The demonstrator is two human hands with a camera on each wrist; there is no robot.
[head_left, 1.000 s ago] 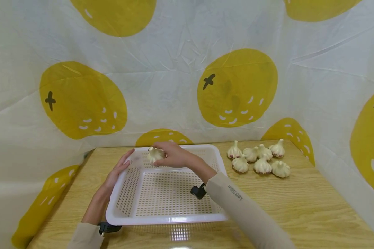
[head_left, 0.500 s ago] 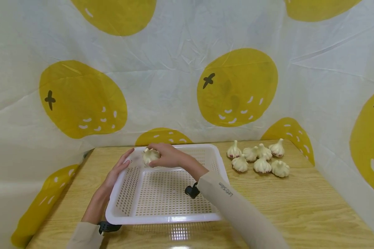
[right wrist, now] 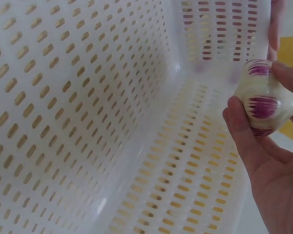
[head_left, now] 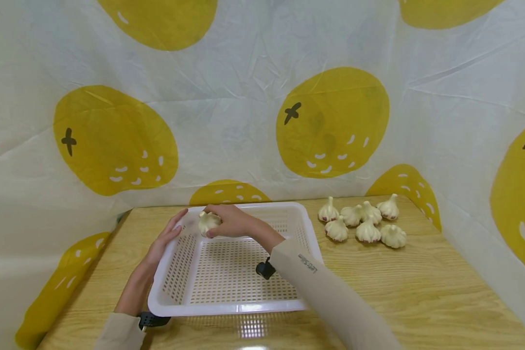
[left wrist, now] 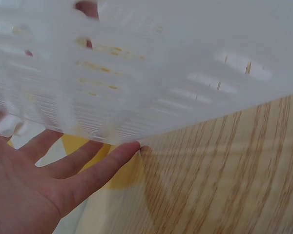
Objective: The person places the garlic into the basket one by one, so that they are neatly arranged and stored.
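Note:
A white garlic bulb [head_left: 209, 223] is in my right hand [head_left: 232, 221], above the far left corner of the white plastic basket [head_left: 245, 307]. In the right wrist view, my fingers and thumb curl round the bulb [right wrist: 259, 100], whose base has purple streaks. The bulb is held up, apart from the basket floor. My left hand [head_left: 159, 245] lies along the outside of the basket's left wall. Its fingers [left wrist: 100, 170] look straight and spread against the wall in the left wrist view. Where the left thumb lies is hard to make out.
Several more garlic bulbs [head_left: 369, 229] stand grouped on the wooden table [head_left: 402, 291], to the right of the basket. A white curtain [head_left: 227, 141] with yellow fruit prints hangs behind the table and along both sides.
My right hand has moved a little to the left with the garlic bulb, towards the basket's far left corner. The left hand and basket stay nearly in place.

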